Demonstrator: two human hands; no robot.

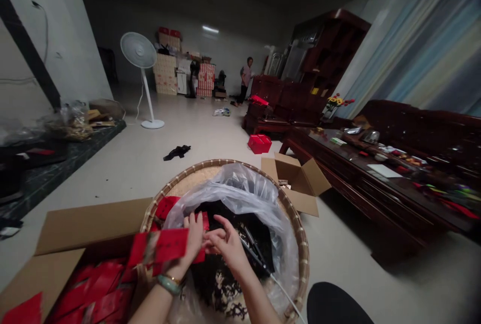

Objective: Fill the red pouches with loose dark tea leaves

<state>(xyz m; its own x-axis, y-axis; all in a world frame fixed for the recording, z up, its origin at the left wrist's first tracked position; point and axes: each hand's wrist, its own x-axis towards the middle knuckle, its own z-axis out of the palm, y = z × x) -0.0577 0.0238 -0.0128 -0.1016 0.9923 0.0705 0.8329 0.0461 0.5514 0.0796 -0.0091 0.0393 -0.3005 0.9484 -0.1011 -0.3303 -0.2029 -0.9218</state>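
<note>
My left hand [193, 239], with a green bangle at the wrist, is closed on a red packet [205, 221] over the bag. Another red packet [171, 245] with a see-through strip lies against the back of that hand; whether it is held too, I cannot tell. My right hand [227, 248] is close beside, forefinger stretched out and the other fingers loosely bent near the packet's edge. Below both hands, a clear plastic bag [244, 184] of dark, curled dried pieces [221, 284] sits in a round woven basket [303, 249]. A dark stick-like tool [255, 251] with a white cord rests in the bag.
An open carton [93, 219] of red packets [101, 289] stands at left, and a smaller open carton [296, 179] is beyond the basket. A low dark wooden table [338, 164] runs along the right. Farther off are a standing fan [146, 88] and a person [246, 78].
</note>
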